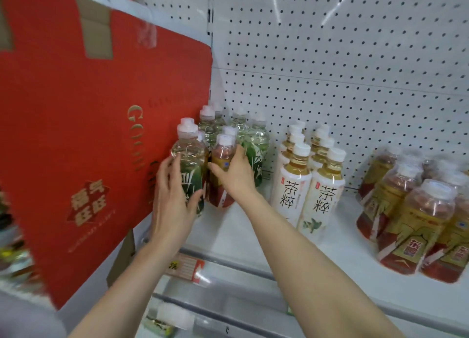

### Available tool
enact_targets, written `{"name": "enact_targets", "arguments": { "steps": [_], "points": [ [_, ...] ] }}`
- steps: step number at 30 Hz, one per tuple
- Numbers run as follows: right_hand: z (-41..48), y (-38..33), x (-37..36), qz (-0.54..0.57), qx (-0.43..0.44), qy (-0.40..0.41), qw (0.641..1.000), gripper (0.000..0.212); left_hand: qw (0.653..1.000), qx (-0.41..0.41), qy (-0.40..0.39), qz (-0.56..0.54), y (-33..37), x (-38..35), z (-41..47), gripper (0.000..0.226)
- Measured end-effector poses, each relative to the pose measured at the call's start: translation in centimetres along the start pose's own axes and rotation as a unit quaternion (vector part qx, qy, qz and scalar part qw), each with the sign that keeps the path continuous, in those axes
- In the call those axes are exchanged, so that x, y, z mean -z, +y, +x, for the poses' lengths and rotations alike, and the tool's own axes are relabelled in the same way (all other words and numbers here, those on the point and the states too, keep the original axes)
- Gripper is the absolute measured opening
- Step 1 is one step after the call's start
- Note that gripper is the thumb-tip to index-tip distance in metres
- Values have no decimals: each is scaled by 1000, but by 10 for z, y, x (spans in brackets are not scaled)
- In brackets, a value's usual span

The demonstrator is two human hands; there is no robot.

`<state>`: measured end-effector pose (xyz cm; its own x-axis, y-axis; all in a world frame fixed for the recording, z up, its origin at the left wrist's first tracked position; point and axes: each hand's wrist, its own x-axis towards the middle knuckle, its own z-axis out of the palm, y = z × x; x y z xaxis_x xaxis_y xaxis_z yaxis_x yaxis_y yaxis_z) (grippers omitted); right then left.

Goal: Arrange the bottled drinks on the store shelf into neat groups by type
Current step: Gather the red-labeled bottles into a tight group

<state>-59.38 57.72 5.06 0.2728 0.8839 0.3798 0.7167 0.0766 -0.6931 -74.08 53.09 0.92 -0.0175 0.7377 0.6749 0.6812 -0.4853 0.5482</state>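
Note:
On the white shelf (342, 241) stand three clusters of bottled drinks. At the left, my left hand (172, 200) wraps around a green-label bottle (189, 160) with pale liquid. Right beside it, my right hand (233, 171) grips a red-and-gold-label bottle (221, 157) of amber tea. Behind these stand more green-label bottles (251, 137). In the middle, white-label tea bottles (304, 180) form two rows. At the right, red-and-gold-label bottles (411, 221) cluster together.
A large red cardboard box (83, 145) leans close against the left of the green bottles. White pegboard (342, 58) backs the shelf. A price tag strip (186, 266) runs along the shelf's front edge, with another shelf below.

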Motion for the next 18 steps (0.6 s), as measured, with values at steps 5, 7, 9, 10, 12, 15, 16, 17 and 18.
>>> {"name": "enact_targets", "arguments": {
  "steps": [5, 7, 9, 10, 12, 15, 16, 17, 18],
  "points": [
    [-12, 9, 3, 4, -3, -7, 1000, 77, 999, -36, 34, 8, 4, 8, -6, 72],
    [-35, 14, 19, -13, 17, -10, 1000, 74, 997, -70, 39, -13, 15, 9, -3, 65],
    [-64, 20, 39, -36, 39, -3, 999, 72, 994, -106, 17, -39, 28, 3, 7, 62],
    [-78, 23, 50, -41, 46, 1, 998, 72, 992, -114, 0, -52, 35, -3, 15, 61],
    [-103, 28, 71, -44, 43, 7, 998, 73, 993, -99, -41, -55, 49, -20, 36, 63],
    [-121, 36, 90, -51, 31, 27, 998, 74, 992, -56, -117, 5, 66, -55, 69, 70],
    [-124, 37, 92, -54, 25, 32, 998, 75, 988, -39, -144, 29, 70, -65, 80, 73],
    [-125, 37, 93, -58, 19, 35, 998, 75, 984, -18, -168, 49, 73, -74, 91, 77],
    [-125, 37, 93, -58, 14, 38, 997, 75, 981, -2, -186, 62, 74, -81, 101, 80]
  ]
}}
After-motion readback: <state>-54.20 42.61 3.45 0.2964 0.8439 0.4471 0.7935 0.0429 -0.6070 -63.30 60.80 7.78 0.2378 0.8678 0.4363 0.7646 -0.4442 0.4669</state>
